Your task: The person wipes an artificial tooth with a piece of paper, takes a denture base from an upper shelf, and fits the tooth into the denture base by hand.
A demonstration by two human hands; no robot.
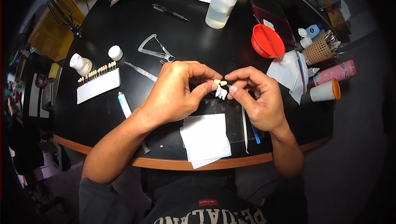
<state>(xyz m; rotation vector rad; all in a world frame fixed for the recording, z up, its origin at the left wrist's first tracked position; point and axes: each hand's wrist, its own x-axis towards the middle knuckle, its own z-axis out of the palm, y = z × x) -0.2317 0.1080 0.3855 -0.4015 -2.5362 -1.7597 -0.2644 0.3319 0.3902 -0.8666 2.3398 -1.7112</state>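
Observation:
My left hand [181,84] pinches a small cream dental piece [217,82] between thumb and index finger. White, irregular material [221,93] hangs just under it; whether the two are joined I cannot tell. Close beside it is a tooth-shaped shade tab [223,83], its dark stem running toward my right hand [258,96], whose thumb and fingers are closed around that end. A white shade guide holder [99,87] with a row of similar tooth tabs lies on the left. Below my hands is a stack of white paper squares [205,138].
Around my hands lie a metal caliper [154,51], tweezers [141,71], a syringe [124,105], and a white stick tool [245,129]. Farther off stand a clear liquid bottle [221,7], a red bowl [266,42], white jars [116,53], and a brush basket [317,51].

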